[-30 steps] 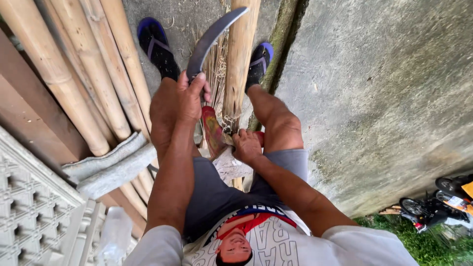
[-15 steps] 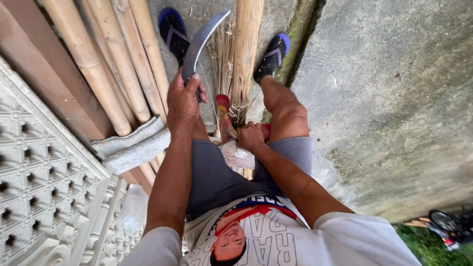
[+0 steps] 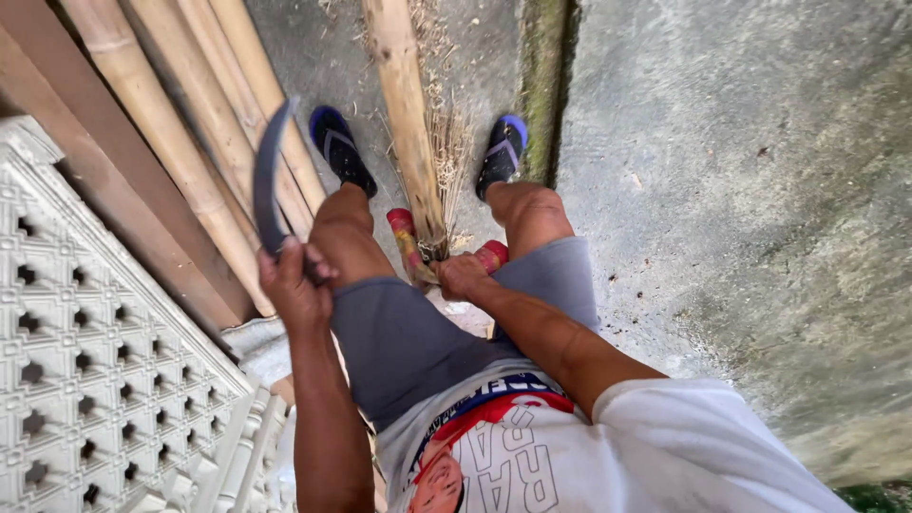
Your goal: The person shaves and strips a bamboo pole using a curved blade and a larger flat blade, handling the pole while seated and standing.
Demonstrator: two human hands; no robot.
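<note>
At the left, the left hand [image 3: 296,285] has swung the curved blade [image 3: 266,176] away from the bamboo pole [image 3: 404,114]. A second ago the blade lay across the pole's frayed end; now it is raised over the stacked bamboo poles [image 3: 180,133] beside the carved white panel [image 3: 85,361], fingers wrapped tight round its handle. This looks like the lift between chopping strokes. In the middle, the right hand [image 3: 463,275] pinches the split fibres at the pole's near end, between the knees. No container shows; the concrete floor [image 3: 741,190] lies at the right.
</note>
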